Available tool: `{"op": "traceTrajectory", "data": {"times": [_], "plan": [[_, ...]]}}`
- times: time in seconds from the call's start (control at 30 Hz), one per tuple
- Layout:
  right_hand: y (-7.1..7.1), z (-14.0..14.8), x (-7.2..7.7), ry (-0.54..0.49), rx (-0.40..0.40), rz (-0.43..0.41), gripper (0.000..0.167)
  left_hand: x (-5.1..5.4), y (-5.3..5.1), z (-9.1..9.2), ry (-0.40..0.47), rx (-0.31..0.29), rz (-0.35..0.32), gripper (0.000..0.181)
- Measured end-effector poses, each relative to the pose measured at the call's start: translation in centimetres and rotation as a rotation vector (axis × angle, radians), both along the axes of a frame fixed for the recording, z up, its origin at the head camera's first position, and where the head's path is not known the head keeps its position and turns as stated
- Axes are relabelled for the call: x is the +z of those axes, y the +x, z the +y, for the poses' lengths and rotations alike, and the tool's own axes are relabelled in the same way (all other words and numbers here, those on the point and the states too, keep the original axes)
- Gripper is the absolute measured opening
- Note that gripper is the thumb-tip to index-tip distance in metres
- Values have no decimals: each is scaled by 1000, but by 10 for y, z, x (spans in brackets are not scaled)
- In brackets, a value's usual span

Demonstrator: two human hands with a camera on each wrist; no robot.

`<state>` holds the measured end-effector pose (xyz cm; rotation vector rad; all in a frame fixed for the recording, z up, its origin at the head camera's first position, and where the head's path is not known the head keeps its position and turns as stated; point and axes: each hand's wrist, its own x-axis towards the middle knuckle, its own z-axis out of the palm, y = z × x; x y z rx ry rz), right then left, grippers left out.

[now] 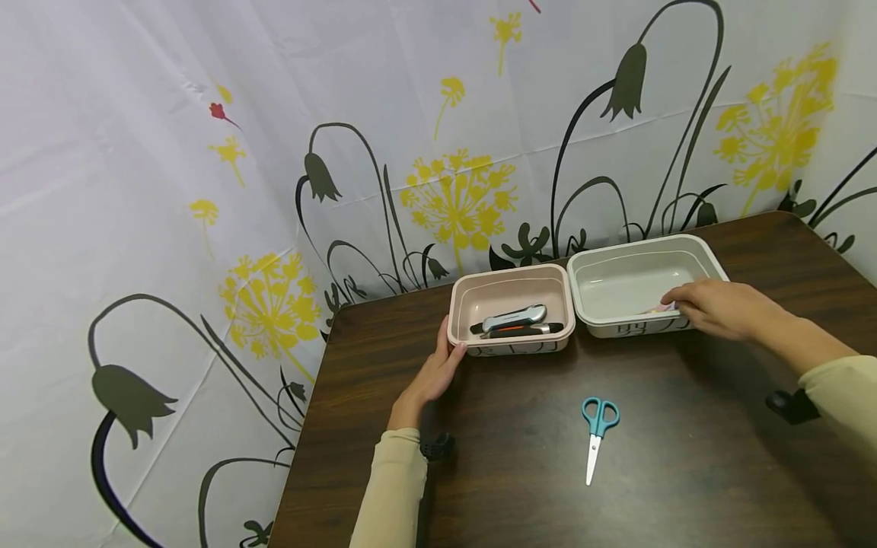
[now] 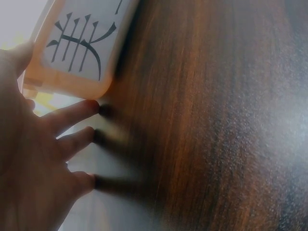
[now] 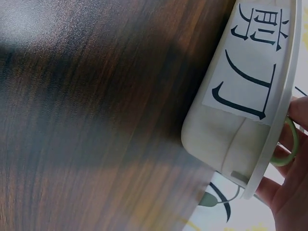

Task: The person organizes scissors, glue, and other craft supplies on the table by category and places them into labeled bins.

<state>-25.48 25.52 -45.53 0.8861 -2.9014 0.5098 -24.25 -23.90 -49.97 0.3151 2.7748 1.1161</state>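
Observation:
My left hand [image 1: 435,371] rests against the left end of a pink bin [image 1: 510,348], thumb at the near corner of its rim and fingers spread along the side. Inside that bin lie a grey-and-black utility knife [image 1: 514,318] and a dark pen-like tool [image 1: 524,331]. Over the near right rim of a pale green bin [image 1: 644,247] reaches my right hand [image 1: 722,308]. Its fingers hold scissors by a green handle loop [image 3: 292,144], seen in the right wrist view; the blades are hidden. Something small and pinkish [image 1: 659,308] shows by the fingertips.
Teal-handled scissors [image 1: 596,430] lie on the dark wooden table [image 1: 507,457], blades toward me. Paper labels with black characters are on the front of the pale green bin and the pink bin. A flower-printed white curtain [image 1: 384,68] hangs behind the table.

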Motion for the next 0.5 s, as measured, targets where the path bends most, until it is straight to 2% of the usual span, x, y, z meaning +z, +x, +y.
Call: {"op": "traceTrajectory", "data": {"times": [0.5], "plan": [[4, 2, 1, -62, 24, 17, 27, 1, -1, 0, 4, -5, -2, 72]]}}
